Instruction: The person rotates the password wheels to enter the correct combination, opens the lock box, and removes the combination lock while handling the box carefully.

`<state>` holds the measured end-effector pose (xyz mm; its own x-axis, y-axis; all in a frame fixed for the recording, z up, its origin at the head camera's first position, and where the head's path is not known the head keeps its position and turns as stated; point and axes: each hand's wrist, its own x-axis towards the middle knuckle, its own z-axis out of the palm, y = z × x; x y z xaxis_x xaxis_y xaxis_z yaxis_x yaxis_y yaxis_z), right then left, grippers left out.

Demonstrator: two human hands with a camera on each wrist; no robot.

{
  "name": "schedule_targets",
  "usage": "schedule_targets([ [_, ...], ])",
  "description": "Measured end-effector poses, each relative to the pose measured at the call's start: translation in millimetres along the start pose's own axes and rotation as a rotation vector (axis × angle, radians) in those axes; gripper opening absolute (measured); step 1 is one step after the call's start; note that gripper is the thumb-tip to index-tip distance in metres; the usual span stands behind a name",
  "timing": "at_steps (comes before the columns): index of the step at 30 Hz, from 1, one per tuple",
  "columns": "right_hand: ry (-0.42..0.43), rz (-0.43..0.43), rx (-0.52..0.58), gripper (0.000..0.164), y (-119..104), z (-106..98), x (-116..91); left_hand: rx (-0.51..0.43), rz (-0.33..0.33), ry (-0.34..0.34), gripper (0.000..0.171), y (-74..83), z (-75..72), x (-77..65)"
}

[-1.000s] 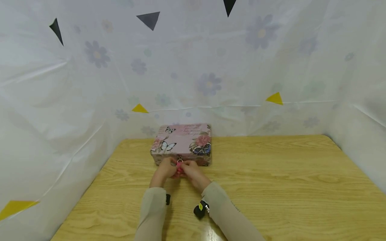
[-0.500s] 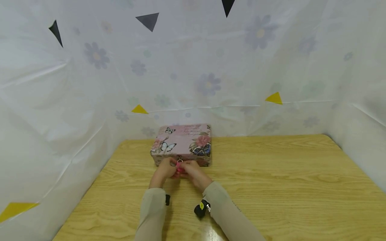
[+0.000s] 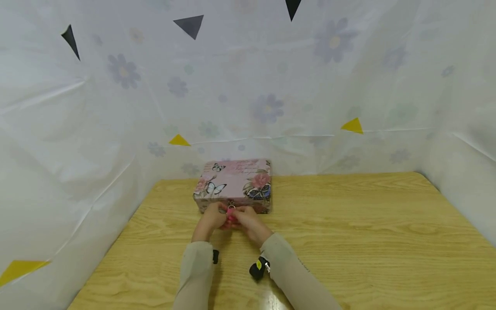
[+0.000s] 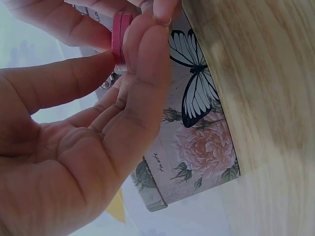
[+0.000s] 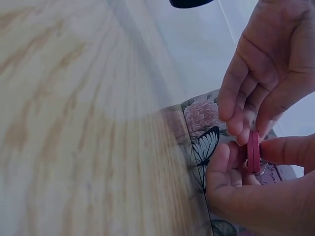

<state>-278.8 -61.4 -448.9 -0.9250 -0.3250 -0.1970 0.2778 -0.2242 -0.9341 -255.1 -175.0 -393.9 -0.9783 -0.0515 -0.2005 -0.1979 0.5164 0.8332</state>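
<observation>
In the head view a pink padlock [image 3: 231,213] hangs by its silver shackle at the front latch of a pink box printed with butterflies and roses [image 3: 236,177]. My left hand [image 3: 212,218] pinches its left side, with the thumb on one face and curled fingers on the other. From the right, my right hand [image 3: 249,221] pinches it too. Seen edge-on in the left wrist view, the padlock [image 4: 119,38] sits between the fingertips of both hands. In the right wrist view, its red body [image 5: 253,152] lies between thumb and fingers. The box lid is down.
The wooden table [image 3: 368,232] extends around the box. Behind it hangs a white flowered curtain [image 3: 302,94] with yellow [image 3: 352,126] and black triangles. Black wrist cameras [image 3: 258,269] are strapped near the cuffs.
</observation>
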Motion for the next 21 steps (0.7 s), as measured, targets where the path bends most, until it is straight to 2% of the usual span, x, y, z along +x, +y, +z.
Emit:
schedule_targets([
  [12,0.004,0.013,-0.037,0.026,-9.8,0.9,-6.1,0.004,0.006,0.005,0.020,-1.8,-0.3,0.4],
  [14,0.013,0.022,-0.039,0.025,-3.9,-1.3,0.1,-0.001,0.003,0.005,0.021,-2.1,0.2,0.4],
  [21,0.010,0.026,-0.054,0.022,-4.3,0.3,-2.1,-0.011,0.005,0.010,0.021,-1.5,-0.4,0.3],
])
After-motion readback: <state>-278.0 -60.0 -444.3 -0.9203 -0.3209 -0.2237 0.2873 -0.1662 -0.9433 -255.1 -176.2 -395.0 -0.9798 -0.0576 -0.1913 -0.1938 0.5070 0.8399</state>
